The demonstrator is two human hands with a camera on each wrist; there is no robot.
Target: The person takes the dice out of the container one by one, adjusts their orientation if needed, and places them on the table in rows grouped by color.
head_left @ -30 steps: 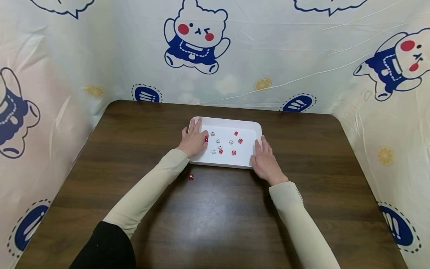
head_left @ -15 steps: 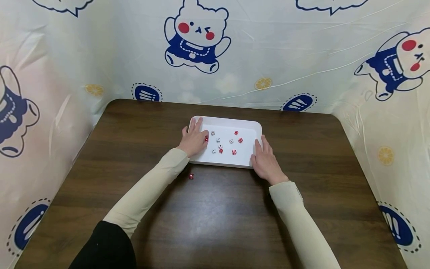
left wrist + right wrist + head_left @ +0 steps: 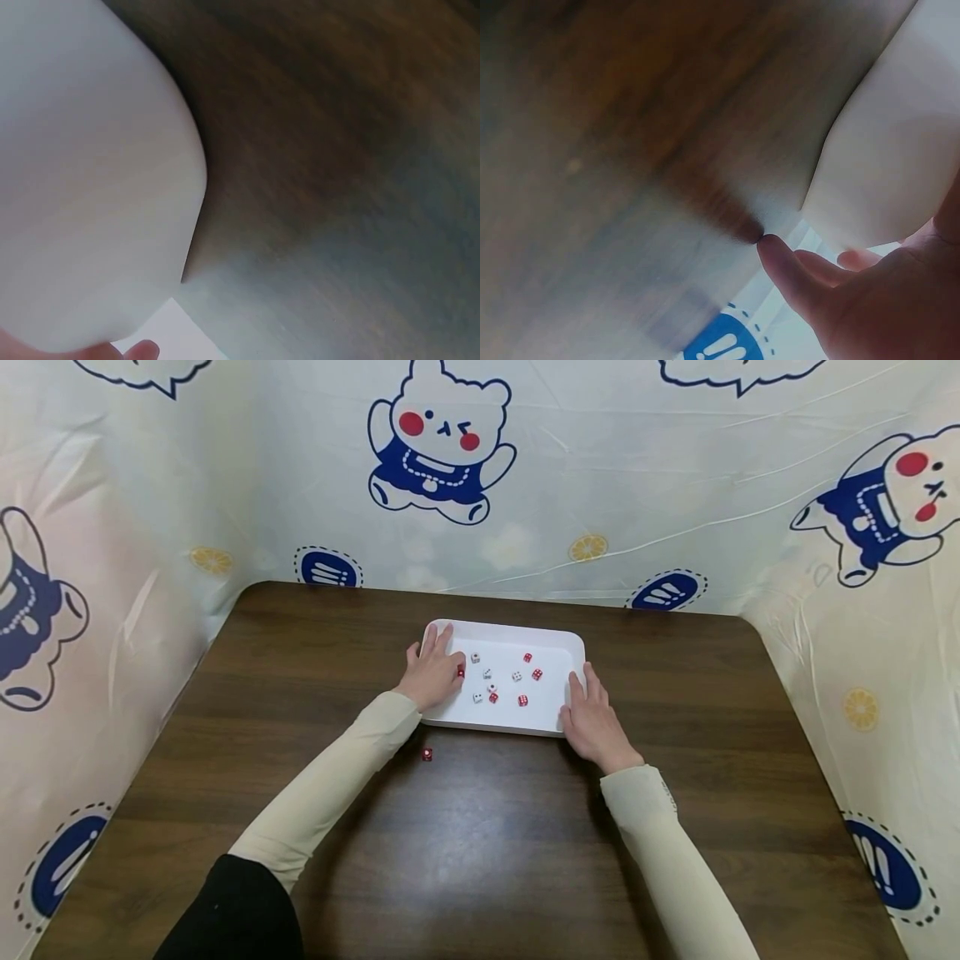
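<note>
A white tray [image 3: 555, 650] lies on the brown table, with several red and white dice in it, such as a white die [image 3: 516, 676] and a red die [image 3: 522, 700]. My left hand [image 3: 431, 678] lies over the tray's left side, index finger and thumb pinching a red die [image 3: 461, 673] while the other fingers spread toward the rim. Along the right rim rests my right hand [image 3: 596, 722], fingers straight. In the left wrist view, the sleeve hides most of that hand. Another red die [image 3: 427, 754] sits on the table, in front of the tray's left corner.
The wooden table [image 3: 480, 843] stretches around the tray on all sides. A printed curtain [image 3: 547, 460] hangs behind it and along both sides. Pale sleeves [image 3: 330, 777] reach across from the near edge.
</note>
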